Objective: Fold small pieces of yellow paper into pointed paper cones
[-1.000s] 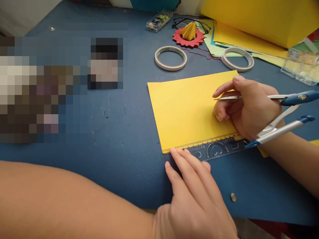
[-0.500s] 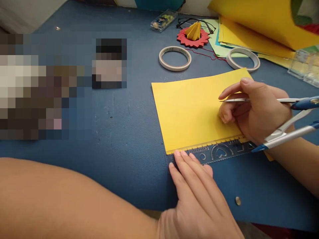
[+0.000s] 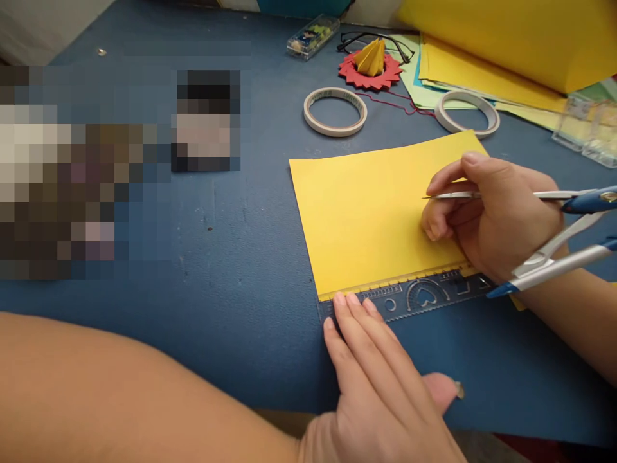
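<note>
A yellow sheet of paper lies on the blue table. Along its lower edge rests a clear plastic ruler with cut-out shapes. My left hand is laid flat, its fingertips pressing the ruler's left end and its thumb stretched to the right. In my right hand, above the right part of the paper, is a drawing compass, held with its legs apart. Its metal point sticks out past my fingers over the sheet, and a silver and blue pen leg hangs beside my wrist.
Behind the paper are two tape rolls, a red and yellow folded-paper piece, black glasses and a clear box. Coloured sheets lie at the back right, by a clear plastic case. Blurred areas cover the left.
My left thumb has swung out to the right, close to a small metallic disc on the table. My right hand keeps the compass in nearly the same place.
</note>
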{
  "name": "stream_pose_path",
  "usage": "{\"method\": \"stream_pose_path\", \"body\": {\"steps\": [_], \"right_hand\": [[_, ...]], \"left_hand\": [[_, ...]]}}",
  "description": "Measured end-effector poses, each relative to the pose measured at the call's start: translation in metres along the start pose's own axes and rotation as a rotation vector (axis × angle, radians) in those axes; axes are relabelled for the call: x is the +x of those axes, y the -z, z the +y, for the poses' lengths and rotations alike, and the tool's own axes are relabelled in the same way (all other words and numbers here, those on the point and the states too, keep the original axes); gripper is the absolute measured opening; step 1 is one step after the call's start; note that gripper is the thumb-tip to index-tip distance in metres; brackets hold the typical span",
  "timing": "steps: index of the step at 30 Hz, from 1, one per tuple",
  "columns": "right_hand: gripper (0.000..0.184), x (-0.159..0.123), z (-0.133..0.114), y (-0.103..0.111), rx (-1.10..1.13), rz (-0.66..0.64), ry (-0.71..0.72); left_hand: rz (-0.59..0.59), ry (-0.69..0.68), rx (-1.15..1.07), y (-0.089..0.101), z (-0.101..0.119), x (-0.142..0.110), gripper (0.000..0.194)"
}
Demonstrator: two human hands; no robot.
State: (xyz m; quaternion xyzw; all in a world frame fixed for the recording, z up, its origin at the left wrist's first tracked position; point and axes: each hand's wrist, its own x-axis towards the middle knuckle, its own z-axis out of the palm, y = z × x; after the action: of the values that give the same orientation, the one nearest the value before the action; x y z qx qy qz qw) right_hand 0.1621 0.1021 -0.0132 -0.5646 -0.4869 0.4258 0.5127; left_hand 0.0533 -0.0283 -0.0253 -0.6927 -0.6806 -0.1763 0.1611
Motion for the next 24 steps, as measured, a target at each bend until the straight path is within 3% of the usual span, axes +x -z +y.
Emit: {"method": "stream_pose_path", "body": {"steps": [8,15,18,20,24], "right_hand": [[0.026,0.0,0.0,0.0,0.026,-0.003,0.02],[0.028,0.001,0.001,-0.001,0.039,-0.003,0.021],[0.028,0.0,0.001,0.0,0.034,-0.008,0.02],[0.028,0.0,0.001,0.001,0.028,-0.009,0.016],[0.028,0.0,0.0,0.002,0.016,-0.013,0.009]], "left_hand": [[-0.032,0.031,-0.041,0.001,0.002,-0.005,0.083],[-0.023,-0.03,0.0,0.0,-0.002,-0.006,0.085],[-0.018,-0.125,0.029,0.001,-0.012,-0.003,0.091],[0.013,-0.291,-0.005,0.002,-0.014,-0.002,0.1],[-0.015,-0.077,0.035,0.001,-0.003,-0.006,0.114]]}}
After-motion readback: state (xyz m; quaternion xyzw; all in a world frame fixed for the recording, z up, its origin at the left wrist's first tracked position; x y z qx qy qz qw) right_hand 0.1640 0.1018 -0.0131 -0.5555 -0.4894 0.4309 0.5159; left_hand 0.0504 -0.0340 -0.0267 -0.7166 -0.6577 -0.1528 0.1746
